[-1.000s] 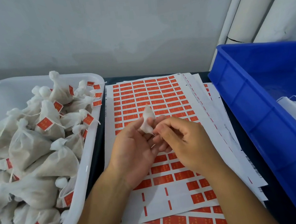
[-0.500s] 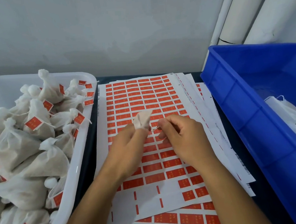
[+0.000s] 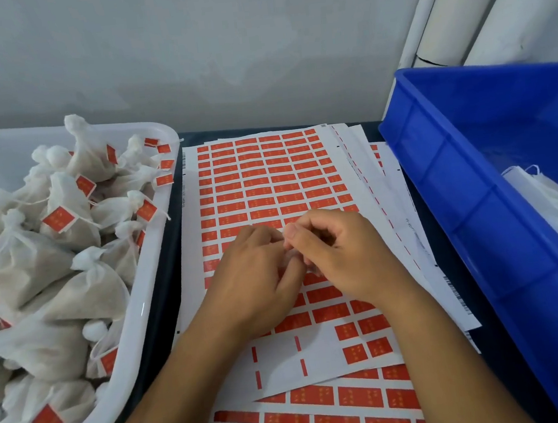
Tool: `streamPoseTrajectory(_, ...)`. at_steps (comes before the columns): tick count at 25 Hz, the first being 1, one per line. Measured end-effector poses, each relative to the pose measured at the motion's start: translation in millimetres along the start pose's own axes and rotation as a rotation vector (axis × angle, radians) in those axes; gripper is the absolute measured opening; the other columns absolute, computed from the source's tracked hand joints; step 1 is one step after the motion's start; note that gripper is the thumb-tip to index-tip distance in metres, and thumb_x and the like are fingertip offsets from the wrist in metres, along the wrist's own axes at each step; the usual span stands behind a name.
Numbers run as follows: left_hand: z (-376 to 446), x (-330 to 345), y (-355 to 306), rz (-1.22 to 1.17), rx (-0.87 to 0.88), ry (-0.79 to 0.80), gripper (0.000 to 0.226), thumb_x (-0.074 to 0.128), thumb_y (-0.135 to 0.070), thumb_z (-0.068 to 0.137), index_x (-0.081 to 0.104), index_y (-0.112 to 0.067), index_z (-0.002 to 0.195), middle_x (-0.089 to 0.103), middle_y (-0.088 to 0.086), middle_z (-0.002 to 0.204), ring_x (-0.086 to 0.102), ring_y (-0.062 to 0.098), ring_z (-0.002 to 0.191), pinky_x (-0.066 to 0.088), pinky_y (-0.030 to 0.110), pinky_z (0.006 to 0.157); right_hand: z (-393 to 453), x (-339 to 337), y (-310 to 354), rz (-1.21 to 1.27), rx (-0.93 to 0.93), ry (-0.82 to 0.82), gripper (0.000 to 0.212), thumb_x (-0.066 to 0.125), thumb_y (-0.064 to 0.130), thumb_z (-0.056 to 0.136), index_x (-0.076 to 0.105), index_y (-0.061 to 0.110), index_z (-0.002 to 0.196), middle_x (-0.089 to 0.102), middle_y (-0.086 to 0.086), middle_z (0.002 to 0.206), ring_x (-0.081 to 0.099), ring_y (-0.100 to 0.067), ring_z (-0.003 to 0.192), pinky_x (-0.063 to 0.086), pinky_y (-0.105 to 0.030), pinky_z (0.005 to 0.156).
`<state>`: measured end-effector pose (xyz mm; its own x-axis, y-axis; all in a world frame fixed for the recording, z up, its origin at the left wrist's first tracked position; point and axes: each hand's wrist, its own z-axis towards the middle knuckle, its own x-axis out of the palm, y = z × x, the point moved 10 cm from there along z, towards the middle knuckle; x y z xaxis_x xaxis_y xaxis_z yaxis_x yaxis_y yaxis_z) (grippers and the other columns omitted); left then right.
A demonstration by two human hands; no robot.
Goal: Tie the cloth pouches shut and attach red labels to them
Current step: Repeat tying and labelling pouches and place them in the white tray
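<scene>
My left hand (image 3: 253, 276) and my right hand (image 3: 341, 256) are pressed together, fingers curled, low over a sheet of red labels (image 3: 260, 178). The small white cloth pouch they hold is almost wholly hidden between them; only a pale bit (image 3: 290, 255) shows at the fingertips. My left hand grips the pouch. The thumb and fingers of my right hand pinch at its string close to the left fingertips. Several rows at the sheet's near end are peeled bare.
A white tub (image 3: 157, 244) on the left is heaped with tied, labelled pouches (image 3: 28, 265). A blue crate (image 3: 478, 224) on the right holds loose white pouches (image 3: 544, 190). More label sheets lie stacked under the top one. White pipes (image 3: 448, 4) stand at the back right.
The pouch, held up and visible above my left fingers before, has come down and is now covered by both hands. My hands have closed together.
</scene>
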<state>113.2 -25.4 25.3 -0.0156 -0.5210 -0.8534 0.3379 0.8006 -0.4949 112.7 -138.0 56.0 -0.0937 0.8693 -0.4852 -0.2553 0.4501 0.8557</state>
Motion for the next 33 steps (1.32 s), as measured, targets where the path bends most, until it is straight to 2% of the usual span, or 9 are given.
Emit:
streamPoseTrajectory(6, -3, 1, -9, -0.252, 0.027, 0.001, 0.051, 0.021, -0.048, 0.099, 0.069, -0.034, 0.093, 0.062, -0.023, 0.114, 0.053, -0.002, 0.109, 0.042, 0.018, 0.094, 0, -4, 0, 0.082, -0.013, 0.036, 0.021, 0.060, 0.040, 0.101, 0.076, 0.029, 0.109, 0.074, 0.017, 0.101, 0.069, -0.006, 0.101, 0.059, -0.023, 0.087)
streamPoseTrajectory(10, -2, -3, -5, -0.382, -0.040, -0.023, 0.043, 0.029, -0.036, 0.097, 0.066, -0.030, 0.076, 0.065, -0.011, 0.089, 0.059, 0.008, 0.093, 0.048, 0.021, 0.083, 2, -11, -3, 0.121, 0.008, -0.017, 0.019, 0.058, 0.040, 0.103, 0.070, 0.036, 0.118, 0.071, 0.022, 0.112, 0.068, -0.004, 0.103, 0.060, -0.022, 0.075)
streamPoseTrajectory(12, -2, -10, -6, -0.472, -0.036, -0.066, 0.042, 0.033, -0.030, 0.096, 0.065, -0.025, 0.070, 0.064, -0.007, 0.076, 0.061, 0.013, 0.084, 0.048, 0.015, 0.072, 2, -9, -3, 0.095, -0.003, 0.005, 0.015, 0.059, 0.038, 0.102, 0.066, 0.037, 0.116, 0.070, 0.023, 0.110, 0.068, -0.003, 0.103, 0.058, -0.018, 0.070)
streamPoseTrajectory(15, -2, -13, 1, -0.593, -0.122, -0.067, 0.044, 0.034, -0.032, 0.094, 0.066, -0.016, 0.069, 0.067, -0.002, 0.073, 0.064, 0.016, 0.077, 0.053, 0.021, 0.064, 0, -5, -1, 0.034, -0.029, 0.023, 0.010, 0.065, 0.039, 0.098, 0.063, 0.037, 0.108, 0.067, 0.024, 0.101, 0.068, -0.001, 0.097, 0.057, -0.014, 0.071)
streamPoseTrajectory(19, -4, -10, 9, -0.647, -0.274, 0.022, 0.047, 0.035, -0.039, 0.093, 0.072, -0.033, 0.063, 0.072, -0.014, 0.074, 0.067, -0.002, 0.083, 0.048, 0.005, 0.056, -1, -2, 2, -0.003, -0.051, 0.064, 0.012, 0.069, 0.036, 0.096, 0.059, 0.040, 0.100, 0.064, 0.026, 0.098, 0.065, 0.000, 0.095, 0.055, -0.010, 0.070)
streamPoseTrajectory(23, -7, -13, 18, -0.661, -0.381, 0.011, 0.052, 0.043, -0.029, 0.104, 0.072, -0.038, 0.062, 0.072, -0.019, 0.070, 0.064, -0.014, 0.079, 0.043, 0.016, 0.064, -4, -3, 10, -0.119, -0.140, 0.055, 0.009, 0.070, 0.034, 0.095, 0.068, 0.039, 0.103, 0.065, 0.030, 0.094, 0.063, 0.006, 0.096, 0.048, -0.003, 0.070)
streamPoseTrajectory(27, -8, -17, 26, -0.712, -0.442, -0.049, 0.041, 0.047, -0.028, 0.102, 0.073, -0.039, 0.072, 0.073, -0.014, 0.070, 0.067, -0.008, 0.075, 0.043, 0.020, 0.064, -5, -3, 16, -0.266, -0.221, 0.034, 0.023, 0.065, 0.042, 0.097, 0.073, 0.039, 0.119, 0.063, 0.028, 0.106, 0.061, 0.001, 0.100, 0.052, -0.010, 0.076)
streamPoseTrajectory(31, -12, -18, 29, -0.767, -0.499, -0.074, 0.049, 0.046, -0.033, 0.104, 0.070, -0.056, 0.069, 0.072, -0.022, 0.068, 0.067, -0.010, 0.072, 0.044, 0.020, 0.061, -6, 3, 16, -0.295, -0.217, 0.063, 0.044, 0.051, 0.066, 0.093, 0.067, 0.046, 0.128, 0.060, 0.028, 0.107, 0.060, 0.000, 0.099, 0.055, -0.016, 0.076)
streamPoseTrajectory(33, -12, -17, 35, -0.752, -0.547, -0.095, 0.044, 0.041, -0.037, 0.105, 0.075, -0.043, 0.077, 0.073, -0.021, 0.072, 0.073, 0.002, 0.075, 0.048, 0.021, 0.061, -7, 5, 15, -0.341, -0.216, 0.069, 0.043, 0.057, 0.064, 0.092, 0.063, 0.049, 0.132, 0.056, 0.030, 0.106, 0.059, 0.001, 0.095, 0.053, -0.013, 0.073)
